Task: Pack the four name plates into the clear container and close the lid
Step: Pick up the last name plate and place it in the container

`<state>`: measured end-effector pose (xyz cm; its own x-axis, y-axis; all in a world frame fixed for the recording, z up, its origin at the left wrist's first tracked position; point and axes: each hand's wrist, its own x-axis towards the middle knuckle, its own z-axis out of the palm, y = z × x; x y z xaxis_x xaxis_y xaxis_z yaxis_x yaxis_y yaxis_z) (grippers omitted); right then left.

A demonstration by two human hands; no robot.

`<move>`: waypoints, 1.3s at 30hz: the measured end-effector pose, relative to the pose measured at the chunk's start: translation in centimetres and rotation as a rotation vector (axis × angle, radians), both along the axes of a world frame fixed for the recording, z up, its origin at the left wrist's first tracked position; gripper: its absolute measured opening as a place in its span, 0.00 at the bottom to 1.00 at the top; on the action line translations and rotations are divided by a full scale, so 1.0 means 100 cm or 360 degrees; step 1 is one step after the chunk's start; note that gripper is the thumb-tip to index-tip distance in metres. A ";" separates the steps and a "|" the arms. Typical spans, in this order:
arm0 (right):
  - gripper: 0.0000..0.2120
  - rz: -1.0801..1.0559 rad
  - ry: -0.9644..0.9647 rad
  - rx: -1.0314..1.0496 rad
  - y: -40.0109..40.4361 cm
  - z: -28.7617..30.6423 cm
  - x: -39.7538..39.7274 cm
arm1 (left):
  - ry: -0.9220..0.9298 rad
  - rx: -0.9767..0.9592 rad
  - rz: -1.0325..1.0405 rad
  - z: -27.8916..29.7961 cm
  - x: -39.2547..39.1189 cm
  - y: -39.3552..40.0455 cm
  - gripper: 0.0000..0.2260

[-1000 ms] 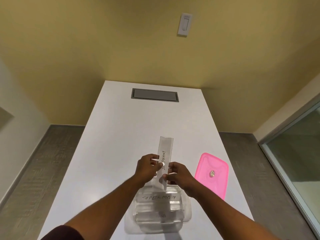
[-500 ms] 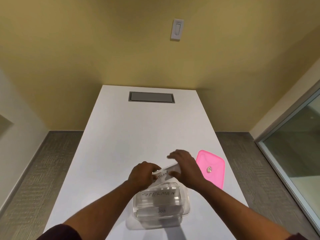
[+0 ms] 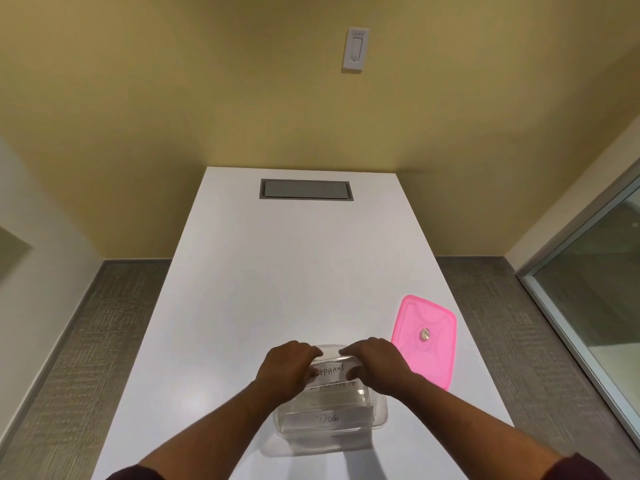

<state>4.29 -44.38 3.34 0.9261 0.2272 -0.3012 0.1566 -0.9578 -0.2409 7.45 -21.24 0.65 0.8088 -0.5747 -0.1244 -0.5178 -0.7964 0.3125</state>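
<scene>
Nearest, the clear container (image 3: 330,422) sits on the white table (image 3: 298,271) with a plate marked "Dog" (image 3: 329,418) inside at its near wall. Over its far end the left hand (image 3: 289,367) and right hand (image 3: 375,363) pinch the ends of the "Elephant" name plate (image 3: 331,370) — light, stiff, probably slick acrylic, best held by its short ends. Beyond, to the right, lies the pink lid (image 3: 424,339) — not yet fitted.

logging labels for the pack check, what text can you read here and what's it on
"EPHANT", its first letters hidden by the left hand: name plate held by both hands.
"Dog": name plate at the clear container's near wall.
Plate behind the held one: writing unreadable.
Wall switch: markings too small.
</scene>
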 end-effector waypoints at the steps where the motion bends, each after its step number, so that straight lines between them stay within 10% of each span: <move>1: 0.26 -0.0016 0.0012 -0.0002 -0.002 -0.003 -0.001 | 0.0031 0.0028 0.0009 -0.004 -0.001 0.003 0.19; 39: 0.13 0.0191 0.0101 -0.0379 0.010 -0.082 0.006 | 0.0182 0.0482 0.0002 -0.046 0.000 -0.009 0.19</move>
<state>4.87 -43.33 -4.85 0.8743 0.2500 -0.4160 0.2642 -0.9642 -0.0242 7.45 -22.19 -3.92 0.7804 -0.4969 -0.3796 -0.4922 -0.8626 0.1170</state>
